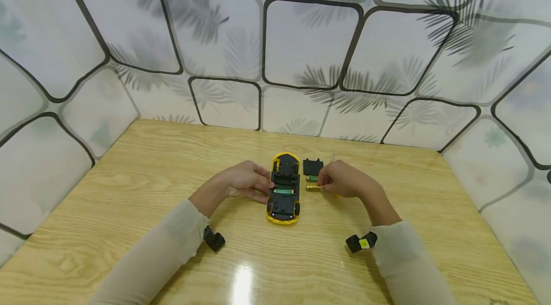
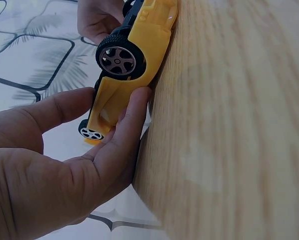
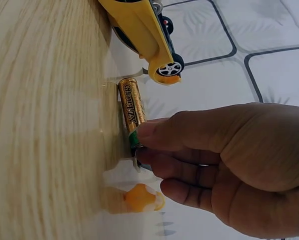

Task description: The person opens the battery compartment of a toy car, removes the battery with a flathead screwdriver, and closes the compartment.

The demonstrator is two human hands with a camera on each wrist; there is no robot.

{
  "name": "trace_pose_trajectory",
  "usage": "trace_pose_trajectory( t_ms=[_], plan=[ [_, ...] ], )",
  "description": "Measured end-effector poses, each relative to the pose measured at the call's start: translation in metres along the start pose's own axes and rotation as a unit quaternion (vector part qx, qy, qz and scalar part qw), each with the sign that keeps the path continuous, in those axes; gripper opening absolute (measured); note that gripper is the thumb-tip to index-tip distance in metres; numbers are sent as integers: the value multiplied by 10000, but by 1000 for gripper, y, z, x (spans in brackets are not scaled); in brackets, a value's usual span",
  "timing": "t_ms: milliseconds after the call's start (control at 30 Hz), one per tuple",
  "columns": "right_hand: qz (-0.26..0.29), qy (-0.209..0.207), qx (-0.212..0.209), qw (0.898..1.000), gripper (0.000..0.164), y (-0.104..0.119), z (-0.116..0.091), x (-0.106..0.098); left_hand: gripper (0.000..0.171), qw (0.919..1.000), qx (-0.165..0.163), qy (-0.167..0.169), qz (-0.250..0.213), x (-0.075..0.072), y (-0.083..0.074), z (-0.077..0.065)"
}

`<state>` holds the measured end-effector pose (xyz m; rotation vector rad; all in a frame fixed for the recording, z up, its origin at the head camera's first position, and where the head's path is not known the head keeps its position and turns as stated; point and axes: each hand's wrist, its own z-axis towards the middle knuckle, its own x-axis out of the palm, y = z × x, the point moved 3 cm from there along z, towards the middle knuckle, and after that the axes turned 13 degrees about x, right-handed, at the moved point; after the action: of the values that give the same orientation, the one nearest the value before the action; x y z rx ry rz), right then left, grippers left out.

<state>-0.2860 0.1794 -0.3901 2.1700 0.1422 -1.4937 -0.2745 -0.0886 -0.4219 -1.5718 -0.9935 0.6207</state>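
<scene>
A yellow toy car (image 1: 284, 207) lies upside down on the table, its black underside and battery compartment facing up. Inside the compartment sits one green battery (image 1: 283, 191); the slot beside it shows dark. My left hand (image 1: 247, 182) grips the car's left side, thumb on the underside edge and fingers along the yellow body (image 2: 122, 95). Right of the car, my right hand (image 1: 346, 179) pinches the near end of a gold battery (image 3: 131, 102) with a green band, between thumb and fingertips. Just behind it lies a green battery (image 1: 312, 179), partly hidden by the fingers.
A black battery cover (image 1: 313, 167) lies flat beyond the loose batteries. Beside the right hand is a small orange object (image 3: 140, 198), mostly hidden in the head view. Patterned panels (image 1: 310, 47) wall in the wooden table (image 1: 150, 152) at the back and sides.
</scene>
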Motion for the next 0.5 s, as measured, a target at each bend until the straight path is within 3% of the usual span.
trace_pose_trajectory(
  t_ms=[500],
  plan=[
    [-90,52,65,9999,10,0,2,2,62,10000,-49,-18,-41,2,-2,-2]
  ],
)
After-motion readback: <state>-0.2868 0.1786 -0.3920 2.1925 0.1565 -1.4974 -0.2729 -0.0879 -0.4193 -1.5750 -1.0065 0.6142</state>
